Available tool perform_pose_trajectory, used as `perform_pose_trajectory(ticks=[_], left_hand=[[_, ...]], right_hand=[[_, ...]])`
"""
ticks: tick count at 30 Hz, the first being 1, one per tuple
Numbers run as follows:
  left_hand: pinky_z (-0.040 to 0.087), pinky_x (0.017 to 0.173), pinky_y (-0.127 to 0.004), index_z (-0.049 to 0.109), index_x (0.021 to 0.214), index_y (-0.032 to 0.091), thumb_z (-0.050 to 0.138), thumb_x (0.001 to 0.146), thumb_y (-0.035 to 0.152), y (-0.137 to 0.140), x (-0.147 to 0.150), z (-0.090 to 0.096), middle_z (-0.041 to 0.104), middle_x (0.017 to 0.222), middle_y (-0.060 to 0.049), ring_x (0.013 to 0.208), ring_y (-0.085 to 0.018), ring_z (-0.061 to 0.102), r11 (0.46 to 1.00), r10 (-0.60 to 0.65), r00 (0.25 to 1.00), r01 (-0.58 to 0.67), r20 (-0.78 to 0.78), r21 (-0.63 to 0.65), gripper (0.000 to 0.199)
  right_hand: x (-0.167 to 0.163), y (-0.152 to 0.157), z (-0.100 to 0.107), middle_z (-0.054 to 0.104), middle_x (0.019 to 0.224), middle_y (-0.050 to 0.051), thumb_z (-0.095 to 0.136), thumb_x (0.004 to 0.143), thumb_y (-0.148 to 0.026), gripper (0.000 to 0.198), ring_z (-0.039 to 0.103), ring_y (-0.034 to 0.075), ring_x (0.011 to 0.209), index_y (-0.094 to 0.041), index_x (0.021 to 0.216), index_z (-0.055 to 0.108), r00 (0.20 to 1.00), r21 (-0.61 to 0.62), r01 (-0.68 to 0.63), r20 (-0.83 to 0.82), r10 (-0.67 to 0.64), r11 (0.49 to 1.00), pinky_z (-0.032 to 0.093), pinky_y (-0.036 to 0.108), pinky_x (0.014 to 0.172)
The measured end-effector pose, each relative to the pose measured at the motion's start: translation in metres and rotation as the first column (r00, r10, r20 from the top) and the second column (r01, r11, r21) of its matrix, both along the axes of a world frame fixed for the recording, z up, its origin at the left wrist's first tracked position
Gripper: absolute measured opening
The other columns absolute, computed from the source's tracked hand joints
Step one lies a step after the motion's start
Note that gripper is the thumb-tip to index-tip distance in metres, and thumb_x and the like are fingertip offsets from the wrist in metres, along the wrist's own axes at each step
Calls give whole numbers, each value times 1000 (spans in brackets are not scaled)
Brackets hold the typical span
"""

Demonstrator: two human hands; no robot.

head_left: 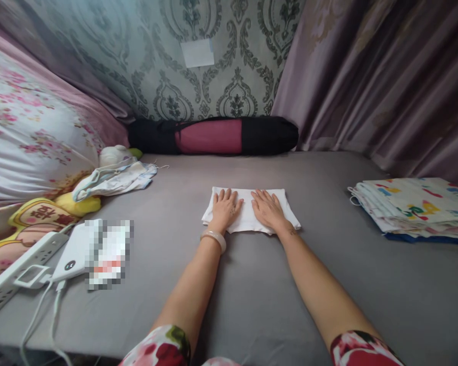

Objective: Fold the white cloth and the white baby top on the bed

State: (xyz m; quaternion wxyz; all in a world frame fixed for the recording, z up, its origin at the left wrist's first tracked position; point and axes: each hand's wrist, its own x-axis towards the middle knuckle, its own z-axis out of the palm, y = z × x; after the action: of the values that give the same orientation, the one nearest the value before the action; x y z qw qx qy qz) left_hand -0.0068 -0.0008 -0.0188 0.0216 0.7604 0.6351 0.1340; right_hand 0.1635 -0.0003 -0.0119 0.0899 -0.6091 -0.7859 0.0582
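A white folded cloth [248,216], perhaps a small garment, lies flat on the grey sheet [252,284] in front of me. My left hand [226,207] rests palm down on its left part, fingers spread and pointing away from me. On its right part lies my right hand [267,207], also flat with the fingers stretched out. Neither hand grips anything. A pale bangle [216,240] circles my left wrist. Parts of the cloth are hidden beneath both palms.
At right sits a stack of folded cloths [416,203]. A black and red rolled bag [209,136] lies along the wall. On the left are a crumpled light garment [116,179], a power strip [21,272], a white power bank [80,249] with cables, and a yellow plush [41,213].
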Motion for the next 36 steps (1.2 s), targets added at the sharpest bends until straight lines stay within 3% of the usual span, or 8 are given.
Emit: perform_pose_trajectory(ticks=[10, 17, 22, 32, 36], left_hand=[[24, 114, -55, 50, 133, 19, 32, 97, 45, -2, -8, 0, 46, 146, -15, 139, -32, 35, 993, 110, 993, -112, 34, 35, 48], [23, 114, -56, 47, 137, 20, 26, 98, 37, -1, -31, 2, 41, 150, -12, 141, -31, 31, 987, 156, 985, -152, 70, -57, 47], [24, 113, -57, 42, 141, 21, 27, 98, 40, 2, -43, -1, 35, 153, -11, 143, -32, 28, 990, 98, 993, -90, 71, -109, 50], [22, 114, -58, 38, 145, 21, 24, 98, 43, 4, -43, -4, 32, 155, -9, 143, -32, 26, 985, 114, 993, -110, 20, -133, 54], [15, 117, -58, 45, 141, 14, 21, 99, 38, 3, -35, 5, 38, 152, -12, 144, -30, 25, 992, 118, 993, -119, -30, -30, 54]], right_hand=[[17, 0, -8, 38, 151, 14, 25, 98, -35, 53, 29, 27, 141, -11, 142, 43, 984, 68, 174, 18, -176, 982, 20, 46, 115], [41, -2, -10, 36, 151, 18, 22, 98, -37, 57, 30, 30, 140, -5, 143, 40, 961, 61, 275, 5, -276, 959, 24, 48, 113], [52, -1, -11, 32, 153, 18, 20, 98, -38, 59, 32, 30, 139, -6, 145, 36, 955, 40, 296, 20, -297, 954, 26, 49, 111], [49, -2, -7, 29, 155, 17, 18, 99, -39, 59, 29, 29, 140, -8, 147, 34, 946, -8, 320, 50, -319, 947, 23, 51, 112], [42, -3, -1, 29, 155, 17, 17, 99, -37, 60, 21, 28, 144, -4, 146, 34, 944, 35, 320, 79, -322, 947, 13, 53, 115]])
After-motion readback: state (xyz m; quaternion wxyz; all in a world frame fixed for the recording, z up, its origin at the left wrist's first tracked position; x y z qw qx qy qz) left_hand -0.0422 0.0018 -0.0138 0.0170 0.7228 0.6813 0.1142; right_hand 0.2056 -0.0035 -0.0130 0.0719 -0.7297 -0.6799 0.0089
